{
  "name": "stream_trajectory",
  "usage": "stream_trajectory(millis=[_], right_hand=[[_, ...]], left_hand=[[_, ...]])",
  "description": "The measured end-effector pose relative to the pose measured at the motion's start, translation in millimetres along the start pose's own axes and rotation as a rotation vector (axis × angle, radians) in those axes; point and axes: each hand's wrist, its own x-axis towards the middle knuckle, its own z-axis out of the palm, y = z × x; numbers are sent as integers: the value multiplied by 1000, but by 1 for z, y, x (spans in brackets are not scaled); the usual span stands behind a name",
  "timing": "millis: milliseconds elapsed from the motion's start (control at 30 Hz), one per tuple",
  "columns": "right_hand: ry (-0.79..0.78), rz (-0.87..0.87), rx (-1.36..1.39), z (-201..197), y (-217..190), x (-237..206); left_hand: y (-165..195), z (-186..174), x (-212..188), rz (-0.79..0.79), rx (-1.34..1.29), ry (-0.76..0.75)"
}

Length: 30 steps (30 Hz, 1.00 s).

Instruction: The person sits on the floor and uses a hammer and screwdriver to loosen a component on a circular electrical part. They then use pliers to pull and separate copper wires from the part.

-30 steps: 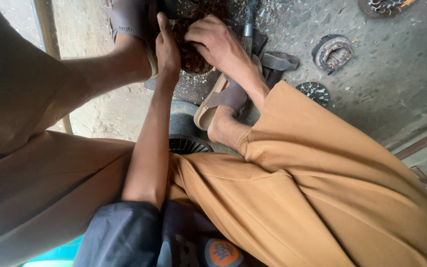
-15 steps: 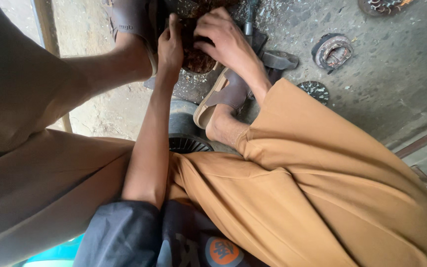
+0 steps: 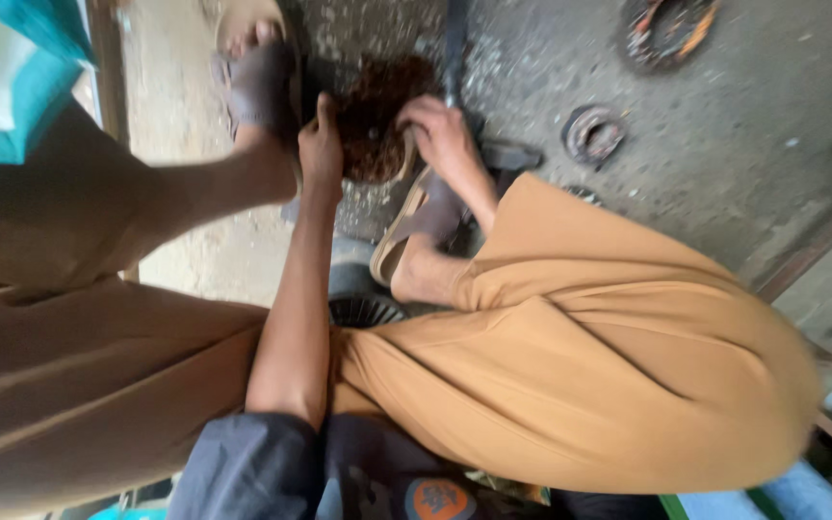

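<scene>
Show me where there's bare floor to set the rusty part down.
Bare concrete lies right of the right hand, between the small metal ring and the tan trouser leg. It is crowded between both feet, where the left hand grips the rusty part.

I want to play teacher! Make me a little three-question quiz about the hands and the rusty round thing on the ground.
1. True or false: both hands touch the rusty round part.
2. Which hand rests on the side of the part nearest the sandalled foot at the top of the picture: A left, B right?
3. Fill in: a smaller metal ring lies on the ____ floor, apart from the hands.

Key
1. True: the left hand presses one side and the right hand the other.
2. A.
3. Concrete.
</scene>
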Motion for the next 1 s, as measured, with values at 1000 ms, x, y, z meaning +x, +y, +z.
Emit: stream_trajectory(millis=[1000], right_hand=[[902,653,-467,17,90,-214]], left_hand=[[0,-19,24,272,-254,-279]])
